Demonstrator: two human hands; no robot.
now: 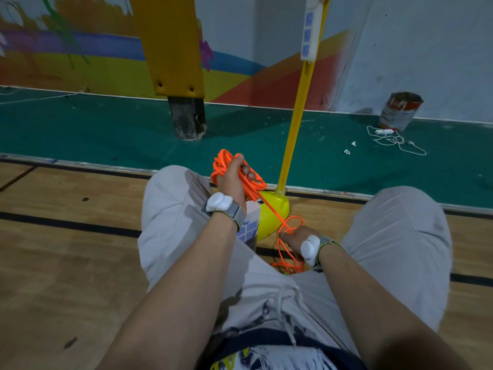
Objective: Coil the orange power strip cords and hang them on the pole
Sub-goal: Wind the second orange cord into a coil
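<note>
While you sit low with both knees spread, the wooden floor (66,236) fills your left side, and beyond it a green floor strip (80,129) runs along the foot of a painted wall (66,49). Next comes a yellow padded post (173,44), its dark foot standing on the green strip.

Your left grip (234,180) is raised just beside your left knee, fingers curled round a bundle of loops of the orange cord (221,161), so the coil sits in that hand. You wear a white device (218,202) strapped on that wrist. Under the wrist a white power strip (250,225) with blue sockets stands partly hidden by your forearm, touching or just beside the yellow base (274,206); you cannot tell which from here.

One strand of cord runs from the coil down across the base to your other hand. From that base the yellow pole (296,124) rises at a tilt, and a second white power strip (310,28) hangs against it at the top of the view.

Your right grip (294,236) is low between your knees, near the floor, fingers closed on the strand. More slack (288,267) lies in loose loops on the floor beneath it.

Well apart to the right, a stained paint can (400,110) stands on the green strip by the wall, with a white cable (392,137) tangled just in front of it and paper scraps (349,148) nearby
</note>
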